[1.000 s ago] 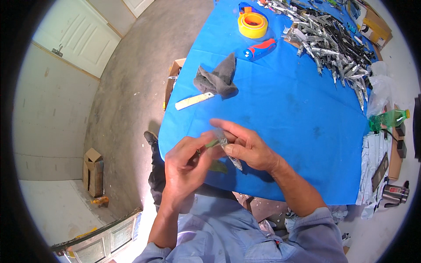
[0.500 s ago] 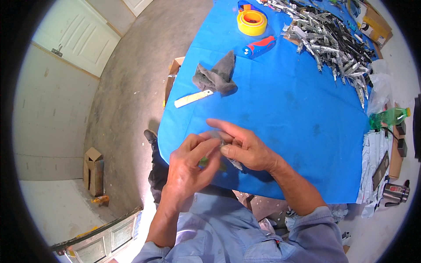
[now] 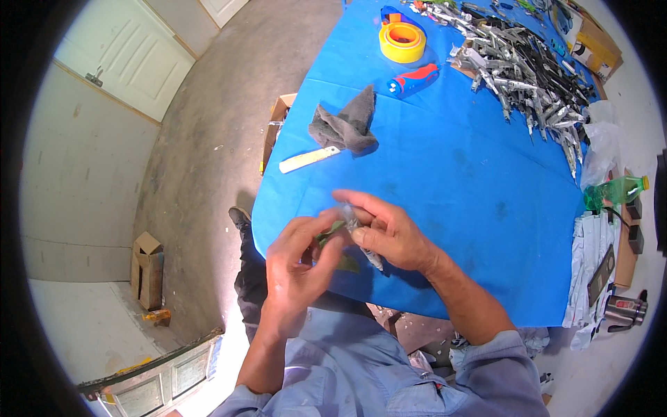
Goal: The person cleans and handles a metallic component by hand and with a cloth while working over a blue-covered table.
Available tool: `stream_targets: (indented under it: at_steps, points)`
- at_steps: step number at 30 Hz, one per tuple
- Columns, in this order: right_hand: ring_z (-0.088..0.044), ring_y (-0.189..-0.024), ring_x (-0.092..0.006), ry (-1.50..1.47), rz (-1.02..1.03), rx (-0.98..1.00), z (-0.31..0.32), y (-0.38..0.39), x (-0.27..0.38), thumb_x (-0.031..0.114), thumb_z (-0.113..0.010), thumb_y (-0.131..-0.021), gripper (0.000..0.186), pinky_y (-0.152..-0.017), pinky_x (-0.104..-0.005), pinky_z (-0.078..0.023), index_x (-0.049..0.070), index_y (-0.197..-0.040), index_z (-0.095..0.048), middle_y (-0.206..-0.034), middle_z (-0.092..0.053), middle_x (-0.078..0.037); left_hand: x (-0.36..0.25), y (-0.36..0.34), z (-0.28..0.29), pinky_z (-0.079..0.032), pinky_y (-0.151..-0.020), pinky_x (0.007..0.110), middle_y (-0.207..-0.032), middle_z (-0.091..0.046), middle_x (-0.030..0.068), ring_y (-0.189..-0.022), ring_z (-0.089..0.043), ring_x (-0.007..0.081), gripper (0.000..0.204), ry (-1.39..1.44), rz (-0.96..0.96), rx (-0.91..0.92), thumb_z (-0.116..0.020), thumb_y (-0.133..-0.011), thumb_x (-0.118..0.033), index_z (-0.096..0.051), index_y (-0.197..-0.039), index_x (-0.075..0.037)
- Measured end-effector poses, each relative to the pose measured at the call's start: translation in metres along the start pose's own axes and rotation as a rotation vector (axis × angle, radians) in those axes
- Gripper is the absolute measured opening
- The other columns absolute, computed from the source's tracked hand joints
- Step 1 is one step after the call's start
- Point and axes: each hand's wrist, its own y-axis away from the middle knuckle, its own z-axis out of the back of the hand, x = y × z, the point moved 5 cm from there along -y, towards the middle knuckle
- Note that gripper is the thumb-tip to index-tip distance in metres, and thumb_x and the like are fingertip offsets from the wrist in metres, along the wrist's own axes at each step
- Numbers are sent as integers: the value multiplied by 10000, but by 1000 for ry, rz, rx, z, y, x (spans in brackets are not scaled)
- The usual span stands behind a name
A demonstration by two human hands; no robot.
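Observation:
My right hand grips a slim item in silvery plastic wrapping by its upper part, index finger stretched above it, the lower end angled down over the blue cloth. My left hand is curled right beside it, fingers bent on a thin green strip at the item's upper end. More green material shows below the fingers; I cannot make out its shape, and the fingertips are partly blurred.
Further forward lie a white-handled blade, grey cloth, blue-red tool and yellow tape roll. A heap of silver-wrapped items fills the back right. Along the right are a green bottle and white bags.
My left fingers closed over the item's top half a second ago and have since drawn slightly left and down, showing more of the green strip. My right hand keeps its grip.

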Motion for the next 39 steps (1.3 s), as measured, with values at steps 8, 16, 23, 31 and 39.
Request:
stream_targets:
  at_steps: [8,16,23,31,39]
  points:
    - [-698,-1176,-226,-90,38,-141,16,-3,-4,20,-605,-1016,580,-1007,-362,-576,-14,-1560,-407,-1441,-609,-181,3,10,5,-533,-656,265,-1122,-743,122,-791,-684,137,282,-69,44,3,-820,-884,-14,-763,-1160,-12]
    - [-710,-1109,-229,-86,18,-310,36,-5,-4,40,-654,-1002,508,-948,-348,-591,-32,-1479,-495,-1335,-663,-171,7,19,-2,-563,-970,482,-1320,-686,184,-1217,-640,388,569,-545,-127,107,-931,-769,-251,-734,-1263,-51]
    - [-717,-1132,-241,-47,-14,-324,37,-6,-4,77,-667,-1030,415,-948,-372,-612,5,-1419,-542,-1282,-698,-192,24,30,-6,-602,-879,421,-1194,-733,168,-1060,-727,347,389,-503,-174,62,-865,-836,-79,-738,-1200,-31]
    - [-707,-1144,-225,11,19,-300,38,-5,-9,50,-639,-1030,363,-974,-365,-583,-13,-1374,-542,-1229,-709,-176,3,19,-13,-594,-729,379,-1014,-732,194,-836,-739,336,270,-166,-104,-45,-798,-890,-4,-715,-1147,4]
    - [-669,-1215,-220,-70,-9,-236,41,-4,-10,13,-548,-1016,428,-1000,-342,-568,-48,-1437,-497,-1314,-670,-186,2,9,-49,-588,-709,348,-1039,-732,154,-843,-742,261,311,-160,-156,-36,-801,-896,6,-724,-1195,-30]
